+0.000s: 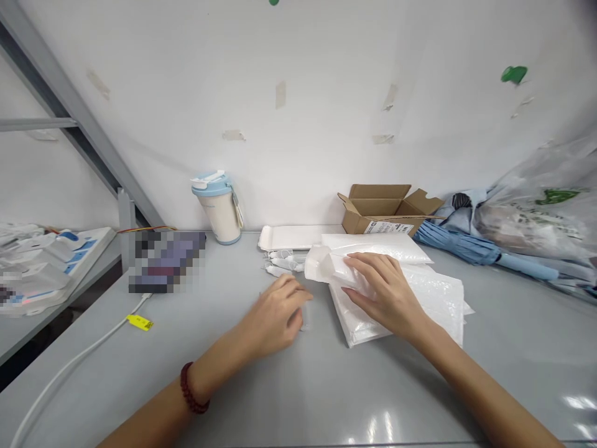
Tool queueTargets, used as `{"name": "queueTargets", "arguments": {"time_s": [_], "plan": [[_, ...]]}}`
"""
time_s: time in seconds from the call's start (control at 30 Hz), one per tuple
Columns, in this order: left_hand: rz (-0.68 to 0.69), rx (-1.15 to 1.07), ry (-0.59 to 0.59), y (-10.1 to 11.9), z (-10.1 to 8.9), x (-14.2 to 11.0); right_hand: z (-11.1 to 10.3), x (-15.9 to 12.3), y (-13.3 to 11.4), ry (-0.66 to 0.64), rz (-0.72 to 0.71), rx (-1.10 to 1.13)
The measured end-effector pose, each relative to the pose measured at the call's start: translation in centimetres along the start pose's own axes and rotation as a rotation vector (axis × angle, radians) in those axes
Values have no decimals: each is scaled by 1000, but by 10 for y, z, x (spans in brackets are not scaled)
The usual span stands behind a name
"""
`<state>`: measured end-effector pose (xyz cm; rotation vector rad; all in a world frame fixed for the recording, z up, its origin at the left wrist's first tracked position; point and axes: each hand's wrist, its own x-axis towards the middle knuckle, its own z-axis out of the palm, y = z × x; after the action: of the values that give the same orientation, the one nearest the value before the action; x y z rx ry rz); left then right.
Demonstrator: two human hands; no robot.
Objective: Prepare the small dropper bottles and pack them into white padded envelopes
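My right hand [385, 292] has its thumb and fingers closed round a white bubble mailer [329, 264], whose open mouth faces left. Beneath it lies a stack of white bubble mailers [429, 295]. My left hand [277, 314] is low over the table, left of the stack, with its fingers curled toward the thumb. A small translucent piece [306, 316] shows beside the left thumb and fingertips; its kind is unclear. Several small white items in clear wrapping [282, 262] lie just beyond the left hand. My left wrist wears a dark red beaded bracelet [192, 389].
At the back stand a cream and blue tumbler [219, 211], a flat white tray [298, 237] and an open cardboard box [380, 211]. A folded blue umbrella [459, 244] and a plastic bag [536, 211] are right. A blurred-out device [168, 264] with a white cable [79, 364] lies left.
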<state>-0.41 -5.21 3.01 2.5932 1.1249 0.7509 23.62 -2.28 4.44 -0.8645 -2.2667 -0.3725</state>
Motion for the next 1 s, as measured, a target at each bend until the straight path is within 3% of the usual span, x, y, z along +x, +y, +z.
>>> {"name": "queueTargets", "arguments": {"time_s": [0.17, 0.47, 0.6, 0.77, 0.9, 1.0], "plan": [[14, 114, -122, -3, 9, -3, 1, -1, 0, -55, 29, -8], [102, 11, -90, 1, 1, -2, 0, -1, -2, -101, 50, -2], [87, -108, -4, 7, -5, -3, 0, -2, -2, -113, 59, 2], [41, -264, 206, 13, -13, -2, -1, -2, -3, -124, 53, 25], [-94, -343, 371, 12, -18, 1, -2, 0, -4, -159, 13, 77], [-233, -359, 401, 8, -18, 3, -1, 1, -6, -163, -19, 91]]}}
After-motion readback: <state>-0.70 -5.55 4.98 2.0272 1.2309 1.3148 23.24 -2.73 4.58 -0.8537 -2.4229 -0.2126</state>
